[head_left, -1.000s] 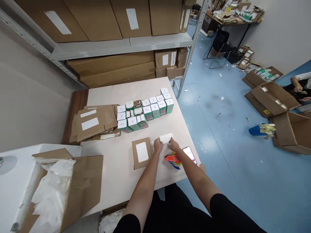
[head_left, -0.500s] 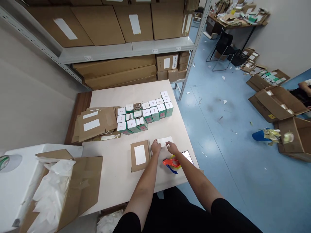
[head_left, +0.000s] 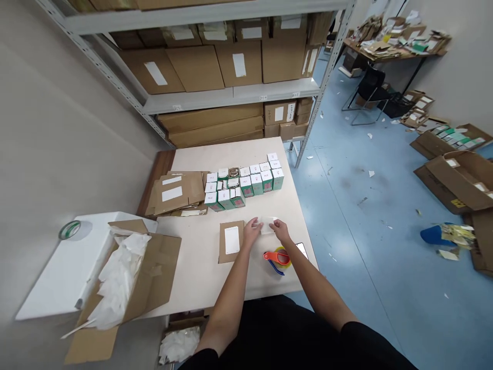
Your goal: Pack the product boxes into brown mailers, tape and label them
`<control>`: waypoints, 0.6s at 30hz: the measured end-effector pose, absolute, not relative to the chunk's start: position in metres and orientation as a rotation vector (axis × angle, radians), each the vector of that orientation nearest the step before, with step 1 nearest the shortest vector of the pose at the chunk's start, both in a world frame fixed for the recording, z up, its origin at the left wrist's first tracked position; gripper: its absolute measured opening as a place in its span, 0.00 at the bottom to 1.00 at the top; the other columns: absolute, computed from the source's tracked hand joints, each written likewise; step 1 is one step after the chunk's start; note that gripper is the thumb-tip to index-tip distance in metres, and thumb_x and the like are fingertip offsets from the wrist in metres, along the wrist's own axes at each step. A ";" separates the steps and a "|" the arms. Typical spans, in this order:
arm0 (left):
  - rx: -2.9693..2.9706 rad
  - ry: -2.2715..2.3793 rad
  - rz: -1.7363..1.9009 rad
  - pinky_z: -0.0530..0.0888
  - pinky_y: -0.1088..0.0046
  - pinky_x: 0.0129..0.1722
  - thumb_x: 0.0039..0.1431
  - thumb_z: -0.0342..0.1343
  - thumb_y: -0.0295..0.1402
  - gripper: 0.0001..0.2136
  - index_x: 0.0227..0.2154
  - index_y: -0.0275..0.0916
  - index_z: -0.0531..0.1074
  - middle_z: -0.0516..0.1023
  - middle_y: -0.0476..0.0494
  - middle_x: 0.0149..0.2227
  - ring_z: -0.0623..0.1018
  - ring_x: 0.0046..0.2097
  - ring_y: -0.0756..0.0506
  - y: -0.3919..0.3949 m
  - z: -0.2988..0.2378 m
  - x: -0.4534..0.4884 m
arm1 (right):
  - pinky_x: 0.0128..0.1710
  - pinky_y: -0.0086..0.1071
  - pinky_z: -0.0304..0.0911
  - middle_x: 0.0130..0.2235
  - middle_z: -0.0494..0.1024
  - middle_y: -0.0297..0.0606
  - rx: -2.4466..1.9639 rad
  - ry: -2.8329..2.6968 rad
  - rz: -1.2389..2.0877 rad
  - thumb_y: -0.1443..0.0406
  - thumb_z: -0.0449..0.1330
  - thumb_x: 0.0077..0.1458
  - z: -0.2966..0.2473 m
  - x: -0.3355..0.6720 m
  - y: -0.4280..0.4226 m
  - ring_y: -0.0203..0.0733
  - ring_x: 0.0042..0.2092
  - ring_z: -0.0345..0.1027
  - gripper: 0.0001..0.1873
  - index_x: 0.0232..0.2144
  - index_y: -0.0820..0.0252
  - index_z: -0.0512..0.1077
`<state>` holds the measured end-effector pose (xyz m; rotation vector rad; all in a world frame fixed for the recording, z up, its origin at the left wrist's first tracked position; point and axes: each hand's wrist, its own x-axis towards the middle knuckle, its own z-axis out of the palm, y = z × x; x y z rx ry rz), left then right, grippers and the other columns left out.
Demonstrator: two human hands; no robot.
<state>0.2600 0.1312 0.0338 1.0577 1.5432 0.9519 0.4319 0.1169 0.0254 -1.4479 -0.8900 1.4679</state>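
Observation:
A small white sheet [head_left: 268, 225], perhaps a label, lies between my two hands over the table. At its left edge my left hand [head_left: 252, 230] is closed, with the fingertips pinching it. My right hand [head_left: 281, 229] pinches its right side. Just left of my left hand a flat cardboard packet [head_left: 231, 241] with a white label rests on the table. Below my right hand is an orange-handled tape dispenser [head_left: 276, 257] with a yellow roll and a blue part. A phone [head_left: 301, 250] lies partly behind my right forearm.
Rows of green-and-white small boxes [head_left: 246, 186] stand on the table [head_left: 192, 267]. Flat cardboard packets [head_left: 175, 191] are stacked to their left. An open carton [head_left: 159, 272] with white plastic bags stands at the left. Behind the table rises a metal shelf [head_left: 246, 92] of cartons.
The view has shifted left and up. My hands stay at the white sheet, which now looks lifted and slightly see-through; my left fingers have moved onto its edge.

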 end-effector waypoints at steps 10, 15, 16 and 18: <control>1.343 1.534 0.856 0.76 0.67 0.42 0.54 0.63 0.38 0.09 0.33 0.38 0.82 0.84 0.44 0.33 0.81 0.37 0.43 0.128 0.090 0.256 | 0.51 0.44 0.69 0.55 0.79 0.43 -1.377 -1.210 1.484 0.59 0.61 0.52 0.050 0.439 0.110 0.48 0.49 0.76 0.26 0.54 0.52 0.77; 1.533 1.437 0.836 0.74 0.68 0.41 0.59 0.57 0.37 0.11 0.36 0.41 0.84 0.85 0.44 0.37 0.81 0.38 0.43 0.129 0.117 0.229 | 0.44 0.37 0.70 0.59 0.75 0.42 -1.549 -1.557 1.197 0.65 0.63 0.50 0.045 0.441 0.131 0.37 0.34 0.70 0.30 0.57 0.50 0.73; 1.546 1.443 0.874 0.74 0.68 0.42 0.58 0.58 0.36 0.10 0.36 0.41 0.84 0.85 0.43 0.38 0.81 0.39 0.42 0.129 0.121 0.223 | 0.40 0.35 0.68 0.54 0.78 0.40 -1.540 -1.639 1.245 0.65 0.64 0.50 0.046 0.442 0.134 0.36 0.32 0.69 0.27 0.54 0.51 0.75; 1.558 1.490 0.972 0.74 0.66 0.46 0.57 0.59 0.36 0.09 0.34 0.42 0.84 0.85 0.42 0.39 0.81 0.42 0.41 0.128 0.125 0.211 | 0.34 0.31 0.64 0.39 0.81 0.35 -1.505 -1.777 1.346 0.63 0.64 0.51 0.049 0.443 0.139 0.37 0.30 0.65 0.14 0.42 0.55 0.78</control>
